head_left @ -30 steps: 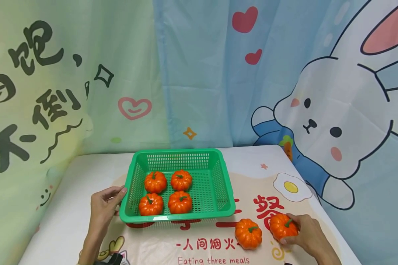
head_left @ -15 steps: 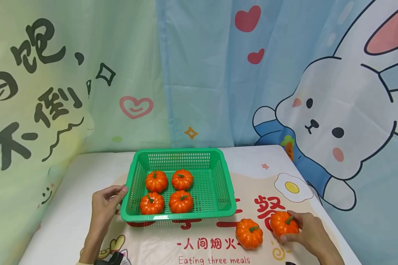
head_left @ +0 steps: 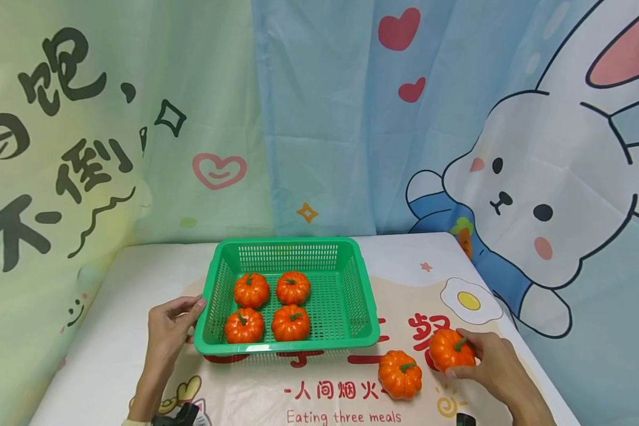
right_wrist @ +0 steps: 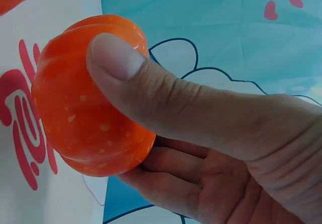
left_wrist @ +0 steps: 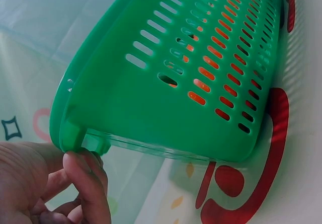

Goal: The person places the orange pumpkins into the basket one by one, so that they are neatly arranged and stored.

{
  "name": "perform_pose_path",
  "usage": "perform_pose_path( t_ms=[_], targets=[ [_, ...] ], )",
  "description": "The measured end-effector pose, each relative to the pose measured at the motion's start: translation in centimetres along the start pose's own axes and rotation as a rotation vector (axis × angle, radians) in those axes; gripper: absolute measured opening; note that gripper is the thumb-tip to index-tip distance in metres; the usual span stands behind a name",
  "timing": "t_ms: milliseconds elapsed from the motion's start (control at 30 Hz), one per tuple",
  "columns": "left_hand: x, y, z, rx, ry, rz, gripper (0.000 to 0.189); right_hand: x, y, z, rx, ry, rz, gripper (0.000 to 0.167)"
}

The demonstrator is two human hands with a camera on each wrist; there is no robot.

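Observation:
My right hand (head_left: 495, 361) grips a small orange pumpkin (head_left: 450, 350) with a green stem. The thumb (right_wrist: 118, 58) lies across its side in the right wrist view, and the other fingers curl behind it, partly hidden. My left hand (head_left: 167, 325) pinches the left rim of a green plastic basket (head_left: 351, 337) between thumb and fingers, as the left wrist view shows at the basket rim (left_wrist: 68, 128). Inside the basket several orange pumpkins (head_left: 290, 323) sit in two rows on its left side. Another pumpkin (head_left: 400, 375) rests on the table just left of the held one.
A printed cloth (head_left: 341, 408) with red lettering and a fried-egg picture covers the table. Behind and to the right hangs a curtain (head_left: 319, 118) with hearts and a large cartoon rabbit.
The pumpkin in my right hand has moved slightly up and to the left. My left hand stays at the basket rim, and the basket has barely shifted in view.

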State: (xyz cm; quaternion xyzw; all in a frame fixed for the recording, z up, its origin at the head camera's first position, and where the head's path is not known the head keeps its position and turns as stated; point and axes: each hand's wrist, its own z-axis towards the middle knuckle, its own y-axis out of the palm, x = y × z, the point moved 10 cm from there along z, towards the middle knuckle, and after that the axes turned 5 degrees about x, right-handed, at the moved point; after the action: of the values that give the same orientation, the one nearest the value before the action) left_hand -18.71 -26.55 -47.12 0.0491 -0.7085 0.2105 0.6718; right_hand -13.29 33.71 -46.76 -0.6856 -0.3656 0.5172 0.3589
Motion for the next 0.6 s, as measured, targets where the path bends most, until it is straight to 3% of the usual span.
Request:
perform_pose_path(
  t_ms=[600],
  targets=[
    [0.1, 0.0, -0.1, -0.003, 0.022, -0.008, 0.032, -3.0, -1.7, 0.1, 0.018, -0.085, 0.012, 0.097]
  ],
)
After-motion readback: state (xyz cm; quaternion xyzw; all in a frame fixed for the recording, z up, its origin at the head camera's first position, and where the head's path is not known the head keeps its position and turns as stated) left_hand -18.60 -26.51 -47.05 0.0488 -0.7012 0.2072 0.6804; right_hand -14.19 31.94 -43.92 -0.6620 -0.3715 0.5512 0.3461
